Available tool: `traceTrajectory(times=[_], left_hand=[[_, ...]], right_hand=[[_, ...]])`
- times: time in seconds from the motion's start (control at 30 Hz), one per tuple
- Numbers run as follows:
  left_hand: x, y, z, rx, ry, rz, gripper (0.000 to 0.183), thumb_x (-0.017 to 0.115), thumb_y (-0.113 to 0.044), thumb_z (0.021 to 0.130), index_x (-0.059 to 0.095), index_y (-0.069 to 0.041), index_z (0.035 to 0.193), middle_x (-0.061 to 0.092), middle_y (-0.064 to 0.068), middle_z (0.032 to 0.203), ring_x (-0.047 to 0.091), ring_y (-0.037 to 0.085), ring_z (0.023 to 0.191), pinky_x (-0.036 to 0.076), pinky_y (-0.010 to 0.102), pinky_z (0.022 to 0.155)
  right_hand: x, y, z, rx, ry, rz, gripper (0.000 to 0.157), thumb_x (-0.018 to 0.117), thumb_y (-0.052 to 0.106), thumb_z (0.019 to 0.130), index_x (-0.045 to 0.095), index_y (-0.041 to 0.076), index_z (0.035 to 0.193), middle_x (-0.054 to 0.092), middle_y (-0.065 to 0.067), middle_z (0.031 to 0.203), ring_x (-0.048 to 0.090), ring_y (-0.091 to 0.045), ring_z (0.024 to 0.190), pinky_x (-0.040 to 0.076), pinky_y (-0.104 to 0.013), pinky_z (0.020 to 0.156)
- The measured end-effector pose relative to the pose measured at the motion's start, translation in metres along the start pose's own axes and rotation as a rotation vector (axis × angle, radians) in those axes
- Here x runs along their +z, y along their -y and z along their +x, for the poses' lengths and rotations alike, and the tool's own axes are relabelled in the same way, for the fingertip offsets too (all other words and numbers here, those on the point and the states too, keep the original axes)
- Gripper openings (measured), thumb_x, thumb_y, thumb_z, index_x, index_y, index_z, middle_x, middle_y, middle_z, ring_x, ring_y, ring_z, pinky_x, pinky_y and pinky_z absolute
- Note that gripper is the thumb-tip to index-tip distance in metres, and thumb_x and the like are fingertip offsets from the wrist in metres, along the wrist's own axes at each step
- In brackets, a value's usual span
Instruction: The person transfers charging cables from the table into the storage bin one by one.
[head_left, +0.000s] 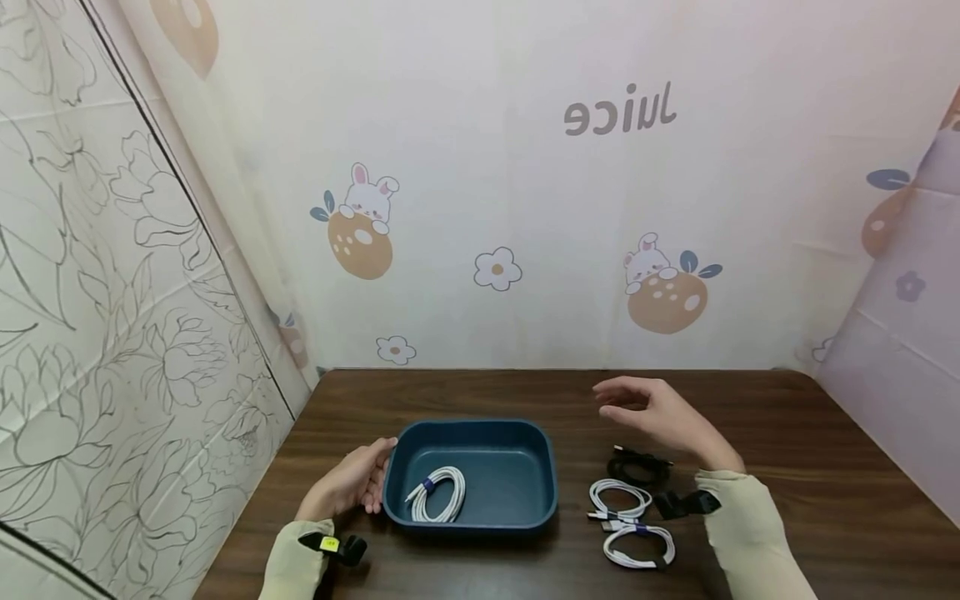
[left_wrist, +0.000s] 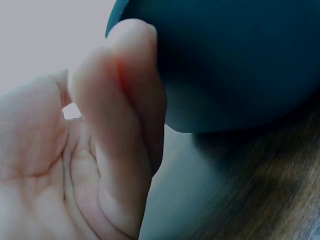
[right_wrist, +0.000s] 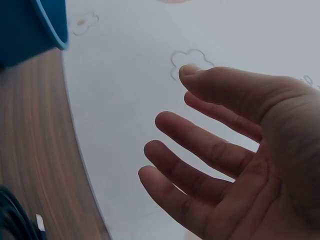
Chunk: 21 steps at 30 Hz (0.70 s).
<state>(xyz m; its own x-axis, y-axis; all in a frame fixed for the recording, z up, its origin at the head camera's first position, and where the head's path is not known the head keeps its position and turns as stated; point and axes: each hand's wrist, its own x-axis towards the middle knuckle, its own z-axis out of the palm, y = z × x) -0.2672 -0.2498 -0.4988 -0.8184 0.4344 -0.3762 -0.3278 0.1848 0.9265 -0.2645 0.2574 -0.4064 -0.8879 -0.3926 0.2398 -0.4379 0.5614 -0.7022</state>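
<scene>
My left hand rests against the left side of a dark blue rectangular tray, its fingers touching the outer wall. In the left wrist view those fingers lie loosely bent beside the tray. A coiled white cable with a blue tie lies in the tray's left part. My right hand is raised over the table, fingers relaxed and spread, holding nothing. Below it lie a coiled black cable and two coiled white cables, the upper one nearly meeting the lower one.
The dark wooden table ends at the back against a pale printed curtain. A flower-patterned sheet hangs along the left, and another pale cloth hangs at the right. A black wrist strap sits on the right sleeve.
</scene>
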Motion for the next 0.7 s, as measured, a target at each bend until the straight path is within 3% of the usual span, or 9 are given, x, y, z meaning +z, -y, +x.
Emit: traceTrajectory(times=[0.43, 0.7], left_hand=[[0.001, 0.001, 0.002, -0.003, 0.009, 0.012, 0.059, 0.042, -0.057, 0.105, 0.059, -0.011, 0.072, 0.061, -0.002, 0.053, 0.06, 0.009, 0.042, 0.051, 0.023, 0.042], [0.0, 0.001, 0.001, 0.009, -0.002, 0.012, 0.06, 0.042, -0.056, 0.105, 0.059, -0.011, 0.071, 0.061, -0.001, 0.053, 0.06, 0.01, 0.042, 0.052, 0.024, 0.042]], right_hand=[[-0.022, -0.01, -0.026, 0.067, -0.105, -0.049, 0.037, 0.071, 0.027, 0.099, 0.066, 0.013, 0.133, 0.073, -0.01, 0.122, 0.066, -0.002, 0.104, 0.058, -0.023, 0.079], [-0.036, -0.023, -0.043, 0.1, -0.14, -0.101, 0.043, 0.072, 0.029, 0.098, 0.062, 0.011, 0.137, 0.071, -0.013, 0.124, 0.066, -0.003, 0.106, 0.058, -0.022, 0.078]])
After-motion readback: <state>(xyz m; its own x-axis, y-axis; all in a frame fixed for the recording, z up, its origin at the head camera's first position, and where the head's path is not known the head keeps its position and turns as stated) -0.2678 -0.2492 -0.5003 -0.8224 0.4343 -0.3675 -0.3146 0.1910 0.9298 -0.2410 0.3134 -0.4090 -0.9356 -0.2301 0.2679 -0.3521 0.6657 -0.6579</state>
